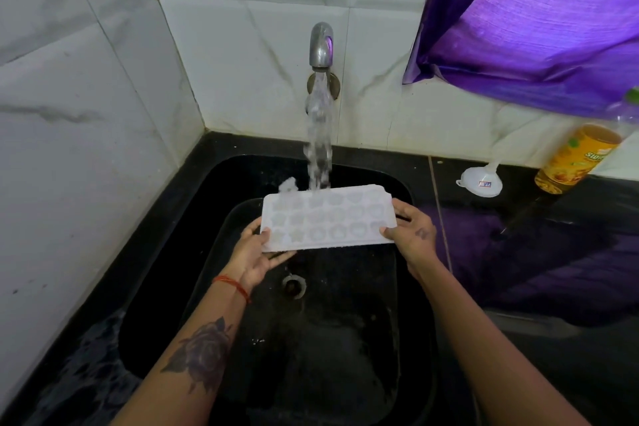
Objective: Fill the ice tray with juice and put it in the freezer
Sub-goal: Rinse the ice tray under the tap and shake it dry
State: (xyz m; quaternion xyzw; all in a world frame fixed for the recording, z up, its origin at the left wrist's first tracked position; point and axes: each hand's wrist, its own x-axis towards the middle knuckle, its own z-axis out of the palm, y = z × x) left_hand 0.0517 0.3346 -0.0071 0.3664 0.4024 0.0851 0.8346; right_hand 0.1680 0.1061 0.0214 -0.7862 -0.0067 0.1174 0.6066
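Observation:
A white ice tray [328, 220] with several small moulded cells is held over the black sink [404, 190], tilted toward me. My left hand [257, 254] grips its left end, thumb on top and fingers underneath. My right hand [413, 232] grips its right end the same way. Water runs from the metal tap [321, 45] and strikes the tray's far edge, splashing off it. A bottle of orange-yellow juice [577, 157] stands on the black counter at the right.
A small white funnel [482, 180] lies on the counter [553, 252] beside the juice bottle. A purple curtain [539, 17] hangs above the counter at the upper right. White marble-look tiles close in the back and left. The sink drain [294, 285] sits below the tray.

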